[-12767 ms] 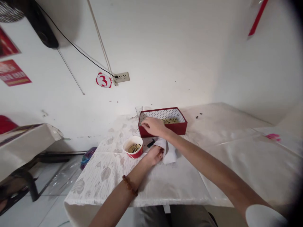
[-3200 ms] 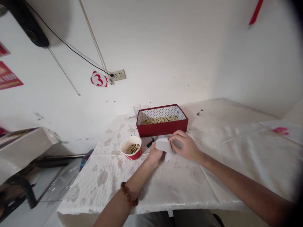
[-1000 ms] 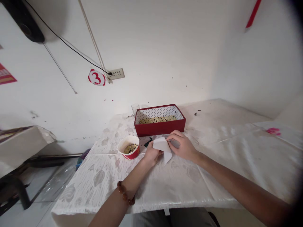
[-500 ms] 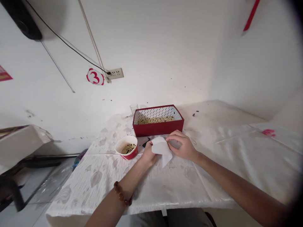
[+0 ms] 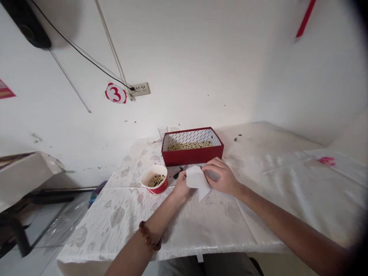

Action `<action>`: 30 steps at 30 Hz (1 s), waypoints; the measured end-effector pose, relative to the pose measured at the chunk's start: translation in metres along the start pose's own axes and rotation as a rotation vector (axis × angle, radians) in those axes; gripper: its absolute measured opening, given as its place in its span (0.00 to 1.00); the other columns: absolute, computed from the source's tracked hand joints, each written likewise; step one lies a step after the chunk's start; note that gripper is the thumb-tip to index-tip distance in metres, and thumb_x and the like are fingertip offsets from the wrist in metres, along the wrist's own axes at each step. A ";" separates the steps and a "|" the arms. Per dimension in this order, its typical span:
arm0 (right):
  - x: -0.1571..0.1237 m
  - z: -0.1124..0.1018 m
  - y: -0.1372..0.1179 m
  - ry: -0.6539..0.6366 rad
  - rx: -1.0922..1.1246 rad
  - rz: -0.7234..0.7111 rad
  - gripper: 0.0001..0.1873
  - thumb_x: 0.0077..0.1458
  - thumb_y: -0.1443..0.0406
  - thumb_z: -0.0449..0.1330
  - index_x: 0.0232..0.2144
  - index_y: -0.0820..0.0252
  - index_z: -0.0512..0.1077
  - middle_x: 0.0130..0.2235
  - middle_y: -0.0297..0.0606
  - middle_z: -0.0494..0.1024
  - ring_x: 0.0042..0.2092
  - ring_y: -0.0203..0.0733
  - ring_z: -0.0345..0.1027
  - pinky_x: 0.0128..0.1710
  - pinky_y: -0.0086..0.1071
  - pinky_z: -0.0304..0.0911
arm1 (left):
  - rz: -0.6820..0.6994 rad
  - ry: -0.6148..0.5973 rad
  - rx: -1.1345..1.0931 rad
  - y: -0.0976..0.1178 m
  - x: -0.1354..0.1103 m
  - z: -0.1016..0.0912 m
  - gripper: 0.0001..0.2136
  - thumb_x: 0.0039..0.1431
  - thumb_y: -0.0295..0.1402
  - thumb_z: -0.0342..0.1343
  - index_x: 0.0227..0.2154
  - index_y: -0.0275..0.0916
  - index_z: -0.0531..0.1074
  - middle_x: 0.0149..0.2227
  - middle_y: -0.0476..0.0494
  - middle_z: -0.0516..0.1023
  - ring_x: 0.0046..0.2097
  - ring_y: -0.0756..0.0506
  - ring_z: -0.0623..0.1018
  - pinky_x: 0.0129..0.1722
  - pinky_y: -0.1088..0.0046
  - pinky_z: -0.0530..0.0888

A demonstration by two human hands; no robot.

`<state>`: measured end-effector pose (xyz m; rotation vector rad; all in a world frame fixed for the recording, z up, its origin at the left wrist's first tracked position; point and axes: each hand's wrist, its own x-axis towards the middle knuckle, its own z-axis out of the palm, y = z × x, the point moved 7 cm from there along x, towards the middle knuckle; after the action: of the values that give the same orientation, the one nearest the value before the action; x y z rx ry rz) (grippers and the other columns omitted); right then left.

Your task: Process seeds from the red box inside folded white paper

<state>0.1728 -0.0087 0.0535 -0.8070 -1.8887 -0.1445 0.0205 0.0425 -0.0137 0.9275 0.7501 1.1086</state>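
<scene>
Between my hands is a thin white sheet [image 5: 198, 180], perhaps paper or a small bag, with one corner hanging down. My left hand [image 5: 181, 188] grips its left side, its fingertips partly hidden behind the sheet. On the other side, my right hand [image 5: 222, 177] pinches the upper right edge between thumb and fingers. Just beyond the hands stands a dark red box [image 5: 191, 156] with a patterned white lining, holding pale and black grains [image 5: 189, 145]. Left of my left hand is a red and white paper tub [image 5: 158, 188] with similar grains inside.
A clear glass [image 5: 162, 132] stands behind the box's left corner. A dark object [image 5: 177, 173] lies between the tub and the box. The white patterned tablecloth [image 5: 115, 218] covers the table, which meets the wall at the back. Small dark bits [image 5: 235, 139] lie right of the box.
The white sheet has shifted very slightly to the right, and its hanging corner has turned a little. Both hands keep their hold; the box and tub stay in place.
</scene>
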 end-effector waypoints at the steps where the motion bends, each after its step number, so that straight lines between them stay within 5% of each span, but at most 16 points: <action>1: 0.000 0.000 0.000 -0.001 0.006 -0.002 0.12 0.61 0.73 0.63 0.44 0.52 0.76 0.41 0.40 0.79 0.42 0.47 0.71 0.41 0.43 0.70 | 0.001 0.059 -0.008 -0.001 0.000 -0.005 0.17 0.32 0.27 0.78 0.29 0.36 0.81 0.30 0.46 0.82 0.33 0.46 0.78 0.37 0.71 0.72; 5: 0.000 0.002 -0.003 -0.006 -0.039 -0.009 0.10 0.60 0.72 0.63 0.42 0.53 0.75 0.40 0.39 0.78 0.41 0.47 0.71 0.42 0.43 0.69 | 0.032 0.287 0.022 -0.005 -0.001 -0.023 0.20 0.30 0.21 0.75 0.31 0.40 0.79 0.34 0.47 0.83 0.38 0.46 0.78 0.42 0.72 0.72; 11: 0.006 0.002 -0.006 0.025 -0.102 0.026 0.06 0.61 0.70 0.64 0.39 0.53 0.75 0.39 0.38 0.78 0.41 0.47 0.71 0.43 0.43 0.68 | -0.046 0.054 -0.120 -0.016 0.011 -0.002 0.14 0.38 0.30 0.73 0.30 0.37 0.79 0.30 0.46 0.82 0.35 0.46 0.77 0.41 0.70 0.74; 15: 0.032 0.008 -0.023 0.037 0.000 0.001 0.04 0.64 0.68 0.62 0.40 0.54 0.75 0.40 0.39 0.78 0.42 0.45 0.72 0.44 0.41 0.69 | -0.086 0.126 -0.185 -0.019 0.011 -0.005 0.12 0.45 0.30 0.72 0.34 0.37 0.79 0.36 0.43 0.83 0.43 0.42 0.80 0.48 0.67 0.76; 23: 0.104 0.108 -0.065 -0.370 -0.056 -0.037 0.15 0.73 0.59 0.57 0.36 0.58 0.78 0.41 0.41 0.80 0.46 0.44 0.73 0.46 0.36 0.66 | -0.105 0.139 -0.276 -0.014 0.005 -0.014 0.07 0.62 0.27 0.61 0.42 0.42 0.76 0.40 0.46 0.81 0.45 0.45 0.81 0.41 0.74 0.78; 27: 0.129 0.140 -0.037 -0.666 -0.143 0.072 0.26 0.72 0.49 0.54 0.29 0.58 0.78 0.35 0.41 0.82 0.39 0.44 0.75 0.40 0.34 0.64 | -0.142 0.257 -0.223 -0.019 0.009 -0.018 0.12 0.58 0.27 0.65 0.45 0.44 0.77 0.42 0.43 0.84 0.47 0.41 0.83 0.46 0.68 0.79; 30: 0.149 0.125 0.025 -0.659 -0.286 0.402 0.20 0.70 0.50 0.57 0.36 0.55 0.81 0.40 0.40 0.84 0.43 0.44 0.76 0.43 0.32 0.64 | -0.135 0.215 -0.228 -0.019 0.010 -0.011 0.15 0.57 0.29 0.68 0.46 0.46 0.78 0.46 0.41 0.85 0.49 0.39 0.84 0.51 0.63 0.79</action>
<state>0.0551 0.1346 0.1161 -1.5563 -2.2861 0.1228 0.0211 0.0514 -0.0365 0.5630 0.8294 1.1578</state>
